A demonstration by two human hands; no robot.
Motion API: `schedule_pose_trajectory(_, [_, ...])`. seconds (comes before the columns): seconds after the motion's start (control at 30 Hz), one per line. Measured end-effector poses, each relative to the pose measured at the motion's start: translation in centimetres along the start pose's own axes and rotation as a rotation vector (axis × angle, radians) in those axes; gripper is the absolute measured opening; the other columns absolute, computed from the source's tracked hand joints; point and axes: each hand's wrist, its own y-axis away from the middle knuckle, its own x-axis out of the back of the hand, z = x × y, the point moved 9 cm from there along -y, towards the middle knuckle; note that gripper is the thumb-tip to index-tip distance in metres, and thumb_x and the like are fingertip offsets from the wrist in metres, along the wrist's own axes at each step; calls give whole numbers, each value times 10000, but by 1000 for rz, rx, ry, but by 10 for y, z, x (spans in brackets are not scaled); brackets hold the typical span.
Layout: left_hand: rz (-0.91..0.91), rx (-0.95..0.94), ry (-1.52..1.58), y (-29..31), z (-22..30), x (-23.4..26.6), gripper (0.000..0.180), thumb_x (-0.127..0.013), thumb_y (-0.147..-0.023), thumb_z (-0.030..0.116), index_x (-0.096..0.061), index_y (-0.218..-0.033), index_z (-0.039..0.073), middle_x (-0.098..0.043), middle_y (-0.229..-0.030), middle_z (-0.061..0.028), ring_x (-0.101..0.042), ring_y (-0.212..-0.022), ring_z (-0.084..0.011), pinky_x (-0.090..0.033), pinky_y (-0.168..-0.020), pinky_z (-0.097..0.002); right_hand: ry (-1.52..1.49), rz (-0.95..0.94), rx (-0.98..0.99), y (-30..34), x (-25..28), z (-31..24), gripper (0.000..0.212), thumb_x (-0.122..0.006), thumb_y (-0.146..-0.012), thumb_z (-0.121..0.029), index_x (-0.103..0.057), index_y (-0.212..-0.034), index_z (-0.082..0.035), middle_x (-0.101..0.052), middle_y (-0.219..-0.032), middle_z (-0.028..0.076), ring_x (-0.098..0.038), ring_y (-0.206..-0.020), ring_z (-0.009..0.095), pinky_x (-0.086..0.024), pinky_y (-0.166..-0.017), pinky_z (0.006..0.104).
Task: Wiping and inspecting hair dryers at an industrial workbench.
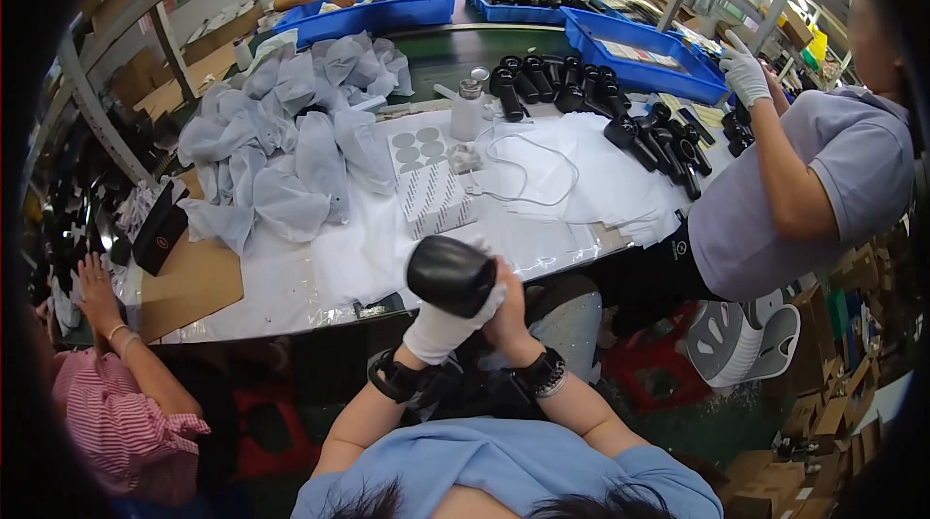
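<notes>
Close in front of me, above the table's near edge, is a black device with a smooth rounded end (449, 275); the rest of it is hidden by my hands. My left hand (434, 333), in a white glove, is closed around its underside. My right hand (508, 311) looks bare and is curled against the device's right side, with white material between its fingers and the black surface. Just beyond lies a white box with a printed pattern (434, 199). Behind it are a sheet of round grey stickers (418, 145) and a small bottle with a metal top (467, 110).
Bagged items (291, 146) are heaped at left. Right of the bottle are white sheets (581, 170), a white cord (572, 192) and several black handheld devices (668, 143). Blue trays (644, 62) stand farther back. Co-workers are at left, right (799, 180) and across the table.
</notes>
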Motion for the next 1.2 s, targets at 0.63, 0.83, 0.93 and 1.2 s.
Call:
schedule_pose_trajectory(0.63, [22,465,1347,15,-1,50,765,-397,-808,730,-524,-1118,42,-544,-840,-63,-496,-644,-125,-398,-434,-232,604,-208,604,29,-81,-74,144,-530,-861,-96,-634,-924,-19,-524,-944,89,-516,-815,198,-409,-756,291])
schedule_pose_trajectory(0.83, [-73,497,1458,18,8,47,901,-303,-779,798,-493,-1213,31,-541,-872,-82,-455,-627,-140,-372,-416,-229,683,-276,600,25,-100,-80,185,-497,-833,37,-594,-990,23,-479,-981,93,-498,-898,159,-412,-747,248])
schedule_pose_trajectory(0.93, [-184,431,1554,16,21,41,938,-269,-766,817,-471,-1259,45,-565,-955,-92,-478,-641,-149,-354,-395,-237,670,-258,630,27,-115,-81,256,-513,-776,107,-592,-1006,26,-492,-991,100,-511,-874,151,-422,-739,234])
schedule_pose_trajectory(1.2, [243,509,1209,23,5,47,889,-346,-803,763,-428,-1299,30,-570,-1091,-91,-563,-861,-176,-501,-695,-301,1003,-420,1101,53,-144,-85,297,-586,-663,151,-663,-903,-5,-546,-987,99,-559,-783,190,-461,-661,245])
